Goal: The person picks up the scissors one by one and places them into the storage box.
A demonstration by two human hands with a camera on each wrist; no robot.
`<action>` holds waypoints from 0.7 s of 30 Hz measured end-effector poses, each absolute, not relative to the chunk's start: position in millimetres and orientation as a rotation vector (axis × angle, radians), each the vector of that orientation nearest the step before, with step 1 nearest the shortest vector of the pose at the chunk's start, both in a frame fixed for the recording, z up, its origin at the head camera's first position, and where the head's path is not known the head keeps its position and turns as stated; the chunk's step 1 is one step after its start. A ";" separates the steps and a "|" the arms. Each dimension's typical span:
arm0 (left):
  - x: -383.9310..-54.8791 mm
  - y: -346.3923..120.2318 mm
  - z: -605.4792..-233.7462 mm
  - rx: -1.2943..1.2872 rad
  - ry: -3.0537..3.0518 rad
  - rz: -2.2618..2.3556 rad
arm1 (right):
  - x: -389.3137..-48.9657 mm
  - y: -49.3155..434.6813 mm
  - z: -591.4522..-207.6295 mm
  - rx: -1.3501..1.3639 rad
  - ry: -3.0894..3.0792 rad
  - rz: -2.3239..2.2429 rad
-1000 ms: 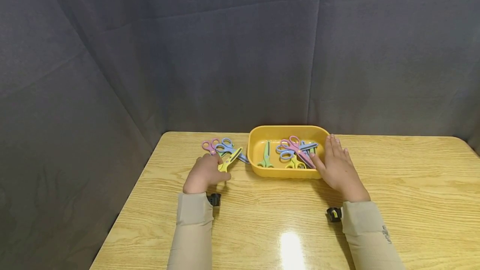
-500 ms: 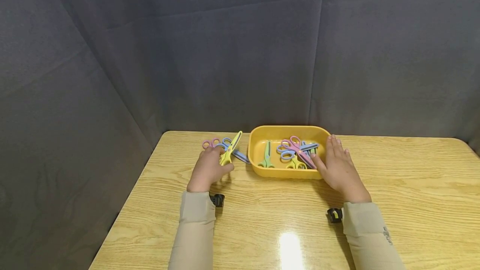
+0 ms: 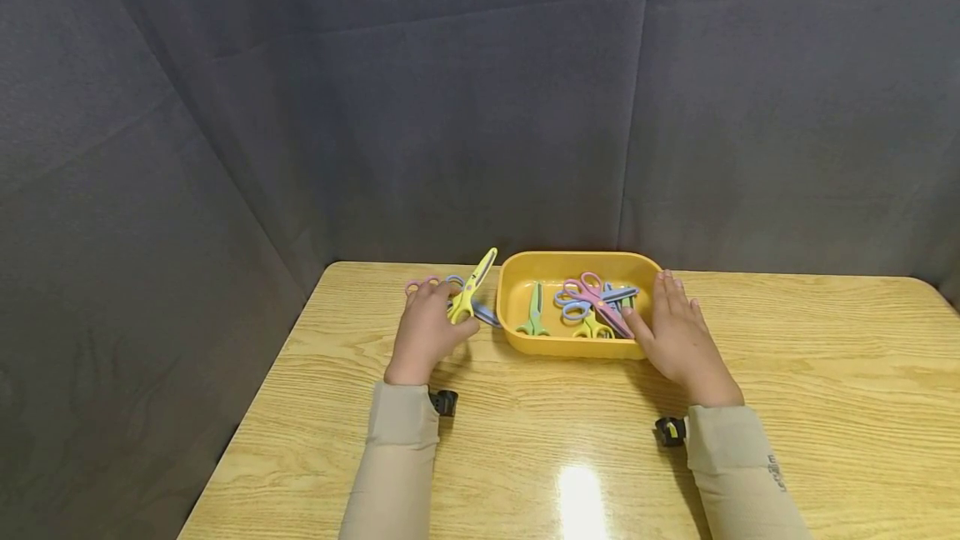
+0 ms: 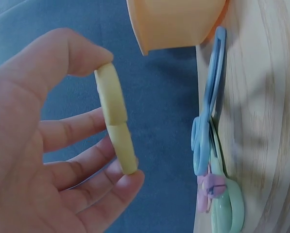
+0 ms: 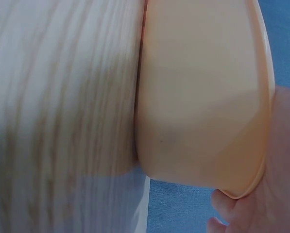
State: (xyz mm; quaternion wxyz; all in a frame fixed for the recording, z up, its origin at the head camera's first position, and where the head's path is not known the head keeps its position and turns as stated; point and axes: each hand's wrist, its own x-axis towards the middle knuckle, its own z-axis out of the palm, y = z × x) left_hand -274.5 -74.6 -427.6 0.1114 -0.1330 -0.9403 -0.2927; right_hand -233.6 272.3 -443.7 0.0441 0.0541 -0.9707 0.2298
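Observation:
My left hand (image 3: 426, 332) pinches a pair of yellow scissors (image 3: 471, 288) by the handles, between thumb and fingertips. The blades point up and away, left of a yellow plastic bin (image 3: 543, 347). Close up in the left wrist view, the yellow scissors (image 4: 113, 99) show their handle edge-on, raised off the table. My right hand (image 3: 684, 348) rests on the bin's right end, fingers straight along the rim, thumb over the front corner. The right wrist view has the bin's wall (image 5: 203, 107) against the palm. Inside lie green scissors (image 3: 535, 311), pink scissors (image 3: 592, 297) and several others.
Beyond the left hand, blue scissors (image 4: 203, 141), green scissors (image 4: 237, 208) and pink scissors (image 4: 213, 186) lie in a pile on the wooden table (image 3: 510, 440), left of the bin. A dark grey curtain (image 3: 465, 107) hangs behind the table's back edge.
The left hand has lifted the yellow scissors from the pile and moved slightly right toward the bin, tilting the blades more upright. The right hand has stayed on the bin.

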 end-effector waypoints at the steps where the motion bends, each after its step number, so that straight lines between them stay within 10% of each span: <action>1: -274.5 -73.6 -428.0 -0.395 -2.756 -0.864 | -233.7 272.3 -443.6 0.166 -2.967 0.703; 21: -269.4 -51.3 -428.6 -0.451 -2.619 -0.897 | -235.3 274.0 -446.0 0.172 -2.958 0.689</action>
